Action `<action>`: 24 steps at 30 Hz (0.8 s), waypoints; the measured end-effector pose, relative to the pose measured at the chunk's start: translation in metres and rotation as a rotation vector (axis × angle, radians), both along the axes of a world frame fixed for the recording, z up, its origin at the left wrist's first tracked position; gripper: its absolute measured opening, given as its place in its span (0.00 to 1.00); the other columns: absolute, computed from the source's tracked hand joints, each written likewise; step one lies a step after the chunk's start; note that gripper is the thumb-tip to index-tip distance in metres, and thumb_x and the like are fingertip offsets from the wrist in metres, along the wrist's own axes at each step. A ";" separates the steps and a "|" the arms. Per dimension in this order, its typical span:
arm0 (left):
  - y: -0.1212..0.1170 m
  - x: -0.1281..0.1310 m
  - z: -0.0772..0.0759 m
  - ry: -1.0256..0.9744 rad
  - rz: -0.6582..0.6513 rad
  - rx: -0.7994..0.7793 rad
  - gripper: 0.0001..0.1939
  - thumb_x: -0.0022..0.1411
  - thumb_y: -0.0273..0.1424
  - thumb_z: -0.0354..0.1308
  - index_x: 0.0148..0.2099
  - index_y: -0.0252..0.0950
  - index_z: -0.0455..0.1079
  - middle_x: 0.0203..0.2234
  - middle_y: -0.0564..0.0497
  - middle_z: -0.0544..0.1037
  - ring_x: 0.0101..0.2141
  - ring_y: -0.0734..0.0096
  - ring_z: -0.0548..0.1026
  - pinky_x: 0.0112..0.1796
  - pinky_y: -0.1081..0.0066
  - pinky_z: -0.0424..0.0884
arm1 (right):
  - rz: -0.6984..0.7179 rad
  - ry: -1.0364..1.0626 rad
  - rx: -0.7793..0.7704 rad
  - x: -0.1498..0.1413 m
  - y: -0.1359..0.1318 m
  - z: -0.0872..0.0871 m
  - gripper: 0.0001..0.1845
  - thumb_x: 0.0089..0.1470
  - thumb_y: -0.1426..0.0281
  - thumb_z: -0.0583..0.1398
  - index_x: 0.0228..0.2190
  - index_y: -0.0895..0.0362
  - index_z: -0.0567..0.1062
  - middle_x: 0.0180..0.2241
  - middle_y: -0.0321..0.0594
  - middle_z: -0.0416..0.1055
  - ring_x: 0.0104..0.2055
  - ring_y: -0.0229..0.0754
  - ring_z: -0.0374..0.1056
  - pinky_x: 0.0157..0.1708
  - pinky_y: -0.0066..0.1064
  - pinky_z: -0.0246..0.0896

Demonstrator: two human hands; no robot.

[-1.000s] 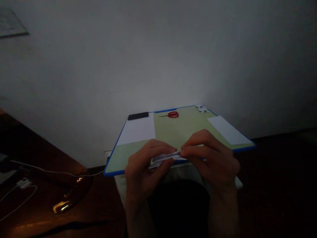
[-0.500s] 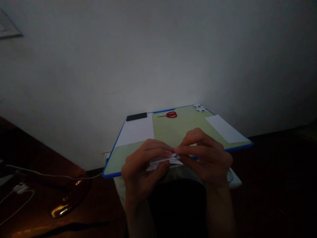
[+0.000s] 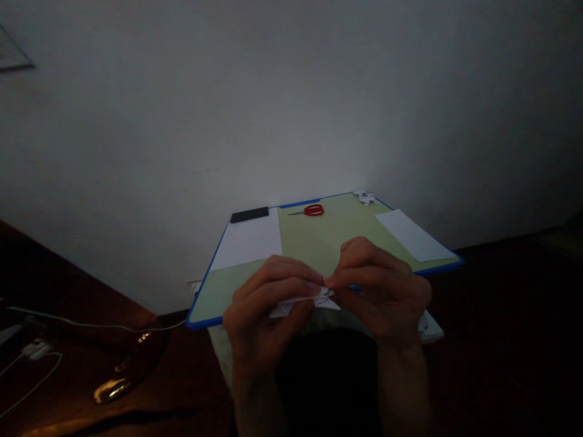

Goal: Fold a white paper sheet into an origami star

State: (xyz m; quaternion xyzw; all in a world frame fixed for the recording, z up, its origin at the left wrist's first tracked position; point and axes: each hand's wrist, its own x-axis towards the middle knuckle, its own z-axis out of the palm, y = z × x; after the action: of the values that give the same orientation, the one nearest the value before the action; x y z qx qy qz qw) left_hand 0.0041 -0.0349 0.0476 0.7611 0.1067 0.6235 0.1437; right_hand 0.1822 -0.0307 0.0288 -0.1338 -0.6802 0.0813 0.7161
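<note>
A small piece of folded white paper (image 3: 325, 301) is held above the near edge of the green board. My left hand (image 3: 268, 303) pinches it between thumb and fingers, which hide much of its left side. My right hand (image 3: 382, 291) has its fingertips pressed together at the paper's upper right edge. The fingertips of both hands nearly meet there. Dim light makes the folds hard to make out.
The green board (image 3: 337, 227) has a blue rim. On it lie red-handled scissors (image 3: 313, 210), a dark flat object (image 3: 249, 215), a white sheet (image 3: 250, 243), a paper strip (image 3: 414, 237) and several folded paper pieces (image 3: 365, 197). A white cable (image 3: 113, 328) runs at the left.
My right fingertips have shifted slightly right and apart from the left ones. More of the folded paper's right end shows, with a flap pointing right. My left hand keeps its pinch.
</note>
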 end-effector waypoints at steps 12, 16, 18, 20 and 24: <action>0.000 -0.001 -0.001 -0.007 0.002 0.004 0.09 0.66 0.23 0.68 0.48 0.37 0.81 0.38 0.48 0.85 0.39 0.63 0.83 0.39 0.61 0.80 | -0.090 -0.071 0.031 0.004 -0.003 0.001 0.14 0.58 0.77 0.71 0.44 0.48 0.85 0.32 0.37 0.78 0.34 0.44 0.72 0.36 0.43 0.68; 0.000 -0.004 -0.001 -0.009 0.019 -0.017 0.10 0.66 0.23 0.68 0.48 0.39 0.82 0.37 0.48 0.86 0.39 0.62 0.83 0.38 0.61 0.81 | -0.030 -0.091 -0.006 0.003 0.000 -0.002 0.18 0.58 0.76 0.71 0.49 0.46 0.84 0.35 0.37 0.79 0.36 0.44 0.73 0.34 0.40 0.69; -0.001 -0.006 -0.002 -0.018 0.031 -0.034 0.11 0.66 0.22 0.68 0.48 0.40 0.83 0.38 0.48 0.86 0.39 0.62 0.84 0.39 0.60 0.82 | -0.019 -0.107 -0.007 0.003 0.000 -0.003 0.21 0.58 0.77 0.70 0.50 0.46 0.84 0.37 0.37 0.79 0.37 0.43 0.73 0.34 0.39 0.70; -0.001 -0.008 -0.003 -0.018 0.046 -0.056 0.12 0.66 0.22 0.68 0.49 0.41 0.84 0.39 0.48 0.87 0.39 0.62 0.85 0.40 0.59 0.82 | -0.017 -0.117 -0.006 0.003 0.000 -0.002 0.22 0.58 0.79 0.70 0.50 0.46 0.83 0.37 0.37 0.79 0.37 0.43 0.73 0.35 0.39 0.70; -0.004 -0.010 -0.004 0.017 0.082 -0.103 0.15 0.66 0.23 0.69 0.51 0.45 0.84 0.41 0.49 0.88 0.40 0.61 0.86 0.40 0.60 0.84 | -0.055 -0.110 0.042 0.001 -0.001 -0.001 0.20 0.56 0.81 0.70 0.47 0.49 0.84 0.34 0.36 0.79 0.35 0.43 0.73 0.34 0.39 0.69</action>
State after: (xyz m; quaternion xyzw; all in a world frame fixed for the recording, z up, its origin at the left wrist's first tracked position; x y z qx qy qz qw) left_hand -0.0060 -0.0390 0.0437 0.7529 0.1708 0.6161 0.1559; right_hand 0.1831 -0.0312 0.0280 -0.1418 -0.7161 0.0397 0.6822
